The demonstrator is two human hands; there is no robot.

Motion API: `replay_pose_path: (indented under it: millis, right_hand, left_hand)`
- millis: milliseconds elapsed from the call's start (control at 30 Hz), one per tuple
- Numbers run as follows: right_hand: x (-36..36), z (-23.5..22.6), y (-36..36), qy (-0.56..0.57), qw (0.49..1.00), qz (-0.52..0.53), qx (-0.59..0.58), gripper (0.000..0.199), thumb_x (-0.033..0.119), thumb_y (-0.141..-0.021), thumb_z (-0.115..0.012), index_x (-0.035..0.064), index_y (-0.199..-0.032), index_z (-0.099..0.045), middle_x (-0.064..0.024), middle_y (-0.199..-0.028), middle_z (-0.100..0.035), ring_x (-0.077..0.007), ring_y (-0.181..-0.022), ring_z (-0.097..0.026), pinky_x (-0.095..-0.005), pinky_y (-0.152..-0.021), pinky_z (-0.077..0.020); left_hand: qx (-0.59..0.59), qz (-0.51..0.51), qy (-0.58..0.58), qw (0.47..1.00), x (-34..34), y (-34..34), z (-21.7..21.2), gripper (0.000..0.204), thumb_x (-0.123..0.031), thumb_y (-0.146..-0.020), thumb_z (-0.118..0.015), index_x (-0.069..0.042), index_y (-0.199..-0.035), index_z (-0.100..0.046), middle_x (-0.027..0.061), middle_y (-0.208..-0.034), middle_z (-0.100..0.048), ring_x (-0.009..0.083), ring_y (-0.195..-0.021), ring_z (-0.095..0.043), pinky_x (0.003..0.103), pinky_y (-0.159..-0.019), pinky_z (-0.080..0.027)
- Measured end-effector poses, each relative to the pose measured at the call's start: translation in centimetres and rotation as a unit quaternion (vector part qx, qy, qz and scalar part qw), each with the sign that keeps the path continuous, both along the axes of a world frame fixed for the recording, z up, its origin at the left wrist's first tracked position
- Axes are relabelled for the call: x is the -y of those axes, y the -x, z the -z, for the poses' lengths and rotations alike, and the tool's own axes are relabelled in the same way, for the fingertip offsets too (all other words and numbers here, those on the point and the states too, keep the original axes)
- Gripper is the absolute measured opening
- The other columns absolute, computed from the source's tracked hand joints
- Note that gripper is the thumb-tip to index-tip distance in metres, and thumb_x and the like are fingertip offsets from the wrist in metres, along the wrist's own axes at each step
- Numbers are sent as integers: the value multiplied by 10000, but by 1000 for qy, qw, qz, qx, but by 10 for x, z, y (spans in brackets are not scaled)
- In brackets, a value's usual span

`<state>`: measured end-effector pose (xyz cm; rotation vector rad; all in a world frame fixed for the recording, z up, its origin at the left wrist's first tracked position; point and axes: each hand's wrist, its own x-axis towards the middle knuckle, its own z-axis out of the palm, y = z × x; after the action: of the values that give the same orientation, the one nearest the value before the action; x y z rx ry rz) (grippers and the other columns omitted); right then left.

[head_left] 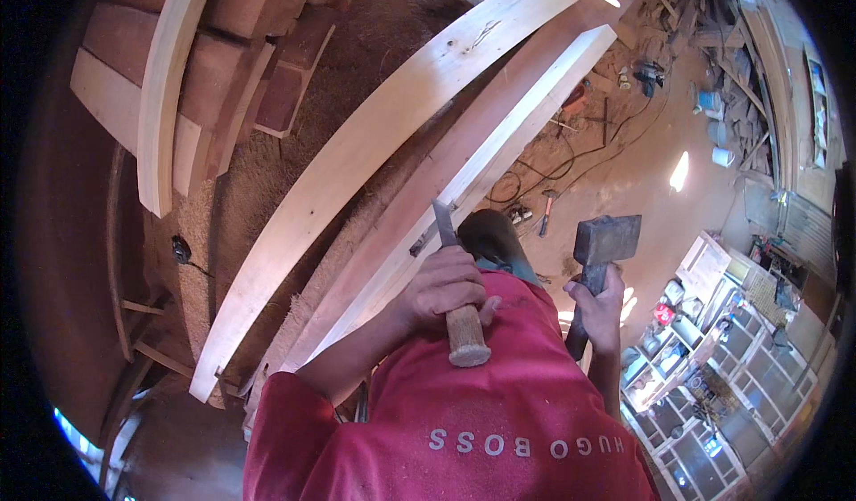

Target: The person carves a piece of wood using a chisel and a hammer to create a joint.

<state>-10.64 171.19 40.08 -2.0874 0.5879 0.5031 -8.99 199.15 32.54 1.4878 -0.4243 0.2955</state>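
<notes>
My left hand (440,285) is wrapped round the wooden handle of a chisel (466,333). Its flat metal blade points away from me, the tip over or against a long pale timber (528,119) in front of my body; I cannot tell whether it touches. A dark slot (417,248) shows in that timber beside the blade. On the right, my right hand (600,308) grips a mallet (608,239) near its head. The blocky dark head is held up, apart from the chisel's butt end.
A curved pale board (334,176) runs alongside the timber, to the left. Stacked wood pieces (214,78) stand at the far left. On the floor at right lie a claw hammer (547,212), cables and a power tool (649,77). Window frames (758,358) stand lower right.
</notes>
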Motion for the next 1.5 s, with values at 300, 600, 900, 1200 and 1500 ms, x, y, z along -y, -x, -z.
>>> replay_pose_path:
  millis: [300,600,900,1200,1500]
  right_hand:
    - [-1,1,1,-18,999,31,-9,276,3,-799,-690,-2,-1044,-562,-44,-817,-632,-121,-737,-604,-289,-694,-498]
    - [3,5,2,-14,1000,27,-7,243,-11,-807,-691,16,-1005,-553,-39,-806,-630,-101,-702,-582,-264,-643,-467]
    - [-2,1,-5,-4,999,24,-21,223,4,-803,-695,16,-975,-552,-41,-799,-627,-99,-699,-573,-267,-637,-463]
    - [0,4,-5,0,999,12,-33,256,21,-795,-699,4,-1010,-562,-61,-804,-641,-128,-704,-598,-289,-657,-483]
    - [-6,-1,-6,31,999,-18,-33,255,15,-790,-717,20,-987,-555,-41,-804,-627,-115,-701,-584,-280,-657,-480]
  left_hand:
    - [-30,16,35,999,17,-6,17,184,-6,-711,-748,-58,-675,-576,67,-648,-547,223,-552,-538,357,-502,-386]
    - [-45,17,38,998,19,-10,21,176,-13,-709,-741,-61,-679,-574,67,-647,-540,221,-538,-523,353,-496,-385]
    - [-43,26,35,998,17,-15,18,184,0,-695,-739,-59,-680,-566,70,-647,-537,227,-546,-529,356,-496,-389]
    - [-44,52,44,997,13,-21,24,187,-32,-687,-743,-59,-694,-558,78,-651,-528,247,-550,-534,373,-503,-398]
    - [-36,4,94,995,5,-26,31,151,29,-723,-685,-69,-698,-572,66,-602,-573,210,-481,-551,330,-446,-425]
